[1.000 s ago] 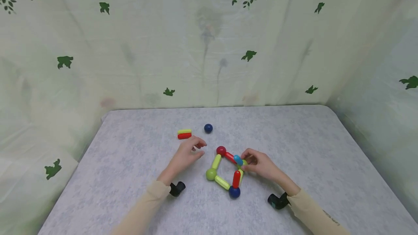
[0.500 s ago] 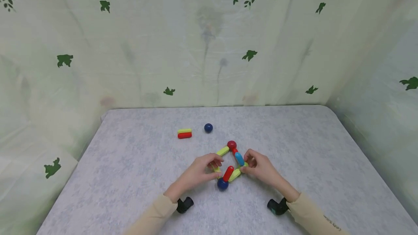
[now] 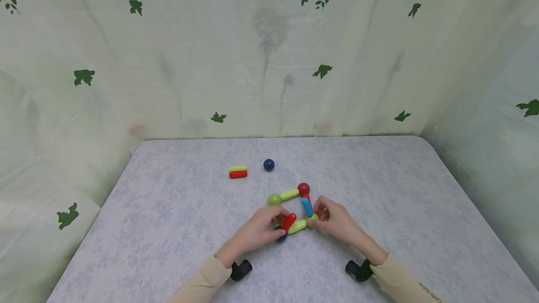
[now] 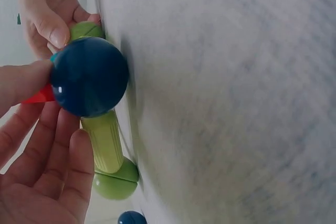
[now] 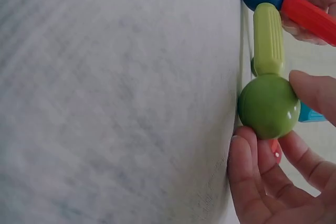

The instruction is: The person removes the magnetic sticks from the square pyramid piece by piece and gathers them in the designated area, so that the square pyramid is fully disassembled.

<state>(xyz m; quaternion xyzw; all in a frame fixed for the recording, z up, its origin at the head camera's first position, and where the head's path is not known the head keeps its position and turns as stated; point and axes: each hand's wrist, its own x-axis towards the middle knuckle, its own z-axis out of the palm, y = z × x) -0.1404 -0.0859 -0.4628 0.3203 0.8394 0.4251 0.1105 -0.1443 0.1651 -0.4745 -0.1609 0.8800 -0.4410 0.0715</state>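
Observation:
A four-sided frame of magnetic balls and sticks lies on the table. My left hand [image 3: 258, 230] grips its dark blue ball [image 4: 90, 77] at the front left corner, thumb beside the red stick [image 3: 288, 222] that slants up from it. At the front right corner, my right hand [image 3: 334, 216] pinches a green ball [image 5: 270, 106] between thumb and fingers. A light blue stick [image 3: 307, 206] rises from that green ball. Lime stick [image 5: 268, 40] joins the two held balls. The far corners are a red ball [image 3: 303, 189] and another green ball [image 3: 274, 199], with a lime stick [image 3: 289, 194] between them.
Behind the frame, a loose dark blue ball [image 3: 268, 165] sits on the grey table [image 3: 379, 176]. To its left, a lime stick [image 3: 237, 169] and a red stick [image 3: 238, 175] lie side by side. A printed cloth [image 3: 189, 60] hangs beyond the table's back edge.
My left hand has come in from the left of the frame and taken hold of its dark blue ball. The frame has turned clockwise, while my right hand has stayed at its green ball.

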